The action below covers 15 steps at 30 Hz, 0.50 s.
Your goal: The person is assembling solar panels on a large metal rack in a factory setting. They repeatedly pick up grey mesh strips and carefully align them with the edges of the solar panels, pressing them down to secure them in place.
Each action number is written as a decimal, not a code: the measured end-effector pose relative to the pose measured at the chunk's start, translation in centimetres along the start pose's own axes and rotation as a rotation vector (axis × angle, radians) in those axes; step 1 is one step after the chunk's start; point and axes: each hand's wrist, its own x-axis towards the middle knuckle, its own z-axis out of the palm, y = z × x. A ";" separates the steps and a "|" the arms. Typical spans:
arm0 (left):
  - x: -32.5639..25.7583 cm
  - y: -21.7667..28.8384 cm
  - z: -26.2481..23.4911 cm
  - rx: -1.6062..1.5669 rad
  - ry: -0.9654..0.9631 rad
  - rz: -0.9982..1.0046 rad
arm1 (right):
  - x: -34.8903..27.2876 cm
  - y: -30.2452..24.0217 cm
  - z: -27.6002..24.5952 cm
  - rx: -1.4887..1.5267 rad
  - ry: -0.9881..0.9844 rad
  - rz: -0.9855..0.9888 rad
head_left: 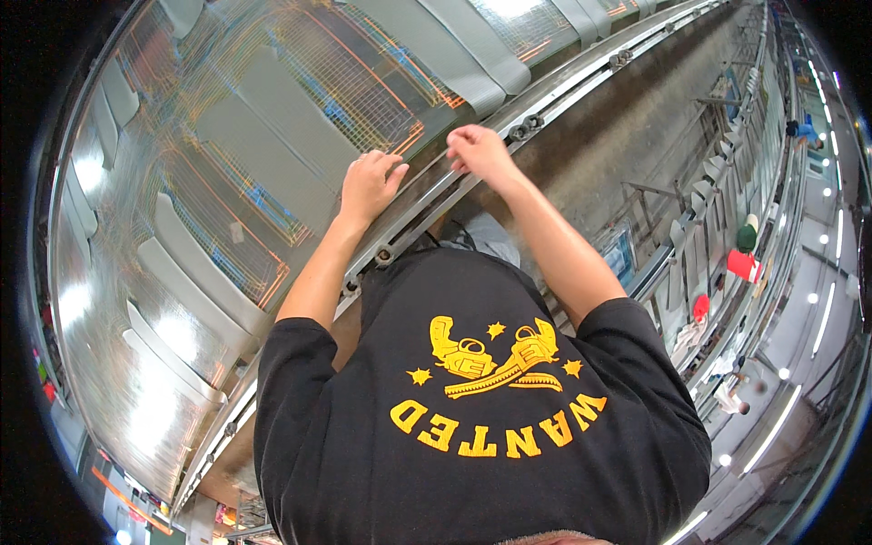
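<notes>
A long, glossy table (300,195) runs slantwise before me, its surface marked with orange, yellow and blue outlines and grids. Flat grey cut pieces (272,127) lie on it; they look like fabric. My left hand (371,184) hovers at the table's near edge beside one grey piece, thumb and fingers apart, with nothing visible in it. To its right, over the metal rail (445,186), my right hand (481,154) has its fingers curled in. Whatever they might hold is hidden. Close by that hand, another grey piece (472,68) overhangs the edge.
Dark bolted stops (525,127) sit along the rail. A brown, stained aisle floor (590,118) separates this table from a second one, where grey pieces (704,195) hang over the side. A red container (743,265) stands farther right, and a person in blue (804,132) is in the distance.
</notes>
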 end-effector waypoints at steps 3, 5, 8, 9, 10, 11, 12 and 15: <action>3.1 3.0 3.0 -0.099 -0.010 -0.062 | 3.3 -0.2 -6.2 -0.092 0.172 -0.143; 4.8 4.4 6.1 -0.149 0.073 -0.045 | 4.7 -1.0 -9.7 -0.038 0.279 -0.119; 7.0 7.6 8.2 -0.072 0.093 -0.059 | 6.9 -0.7 -15.0 -0.308 0.402 -0.218; 7.7 8.3 8.9 -0.042 0.120 -0.043 | 7.9 -0.3 -16.5 -0.531 0.461 -0.315; 8.5 8.2 9.5 0.031 0.146 -0.065 | 8.9 0.1 -17.8 -0.542 0.460 -0.337; 9.2 8.4 9.7 0.099 0.167 -0.086 | 9.6 -0.5 -18.7 -0.553 0.458 -0.365; 10.0 8.6 9.9 0.167 0.189 -0.106 | 10.1 -1.0 -19.6 -0.565 0.456 -0.392; 11.5 8.4 11.0 0.246 0.188 -0.139 | 11.2 -1.6 -21.9 -0.778 0.362 -0.462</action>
